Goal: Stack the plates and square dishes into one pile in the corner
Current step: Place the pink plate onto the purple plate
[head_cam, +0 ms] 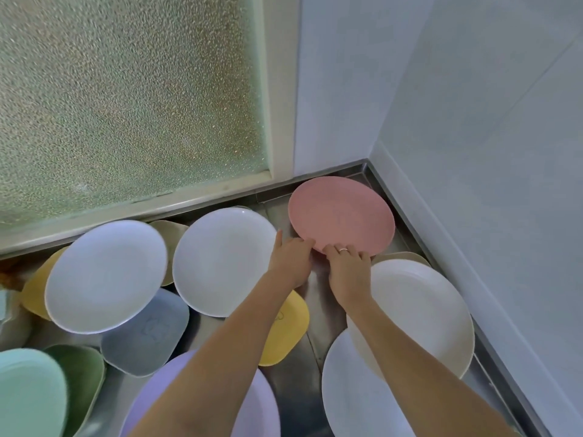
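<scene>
A pink round plate (342,212) lies in the far corner of the steel counter (318,304). My left hand (291,258) and my right hand (348,268) both grip its near rim, fingers curled over the edge. Left of it sit two white round plates (220,260) (105,275). A cream plate (419,313) and a white plate (356,389) lie to the right under my right arm. Square dishes lie about: grey-blue (148,332), yellow (288,326), another yellow (34,291), dark green (85,373), mint (28,395). A lilac plate (258,408) sits under my left arm.
A frosted window (126,105) rises behind the counter on the left and a pale wall (489,152) closes the right side. A raised steel lip (419,228) runs along both walls. A beige dish (170,230) peeks out behind the white plates.
</scene>
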The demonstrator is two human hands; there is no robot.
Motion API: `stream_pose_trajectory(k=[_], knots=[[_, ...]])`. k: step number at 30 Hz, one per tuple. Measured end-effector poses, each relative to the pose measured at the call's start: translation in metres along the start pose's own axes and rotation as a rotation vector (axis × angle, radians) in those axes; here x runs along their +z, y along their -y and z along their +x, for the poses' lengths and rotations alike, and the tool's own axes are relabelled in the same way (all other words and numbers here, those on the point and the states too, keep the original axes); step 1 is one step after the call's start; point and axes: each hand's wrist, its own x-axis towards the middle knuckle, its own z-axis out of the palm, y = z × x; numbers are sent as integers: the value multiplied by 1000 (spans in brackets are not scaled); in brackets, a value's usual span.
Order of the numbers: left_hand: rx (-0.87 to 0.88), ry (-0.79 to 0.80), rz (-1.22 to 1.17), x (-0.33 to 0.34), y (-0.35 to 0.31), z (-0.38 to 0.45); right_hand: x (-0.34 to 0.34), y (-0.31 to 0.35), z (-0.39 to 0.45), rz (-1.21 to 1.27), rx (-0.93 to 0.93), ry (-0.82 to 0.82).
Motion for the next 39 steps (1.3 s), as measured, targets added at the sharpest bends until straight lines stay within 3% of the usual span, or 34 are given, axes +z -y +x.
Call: stream_pose_trajectory(k=[4,8,12,17,20,24,26,28,32,36,39], knots=[[-16,-162,-81,-18,-4,-9,-17,6,-2,59,-5,-171],[-149,-265,-234,-36,5,-28,-29,24,-23,131,-39,-320],[-295,-262,-685,-58,26,-54,-32,49,-58,206,-163,-393],[-507,-266,-1166,-67,74,-103,-42,94,-100,273,-313,-370],[-609,-333,-1158,-59,107,-151,-44,120,-130,294,-435,-300],[-612,-397,-1117,-36,144,-228,-51,154,-174,378,-603,-114],[-578,-397,-1076,-28,157,-267,-50,162,-190,328,-509,-107],[-554,-374,-1035,-15,167,-302,-45,163,-201,253,-260,-110],[-554,-321,-1053,11,172,-342,-28,163,-219,242,260,113],[-471,-285,-1010,32,165,-357,-3,161,-257,276,305,370],[-414,-287,-892,45,163,-360,12,162,-279,367,274,392]])
